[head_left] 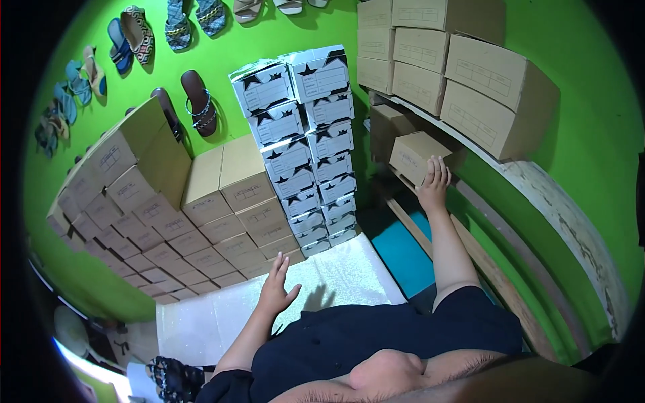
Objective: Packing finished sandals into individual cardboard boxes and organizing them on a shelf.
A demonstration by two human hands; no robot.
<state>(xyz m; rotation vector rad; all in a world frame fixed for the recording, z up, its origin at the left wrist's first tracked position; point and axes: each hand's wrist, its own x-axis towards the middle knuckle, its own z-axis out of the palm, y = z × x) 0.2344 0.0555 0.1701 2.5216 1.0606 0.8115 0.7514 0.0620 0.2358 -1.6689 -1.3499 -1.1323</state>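
My right hand [435,183] reaches out to the right and rests against the front edge of a brown cardboard box [418,157] on a lower wooden rack. Its fingers lie extended on the box, not wrapped round it. My left hand [276,290] is held in the air over a table covered in white bubble wrap [342,272], fingers stretched and thumb apart, holding nothing. Nearest to it stands a wall of stacked brown boxes [228,252], and beside that a tall double stack of white boxes with black stars [316,144].
More brown boxes [480,101] stand on an upper shelf [531,181] at the right. Wooden rails [500,282] run below it, near my right arm. Sandals [199,104] hang on the green wall. A teal surface [403,252] lies beyond the table's right edge.
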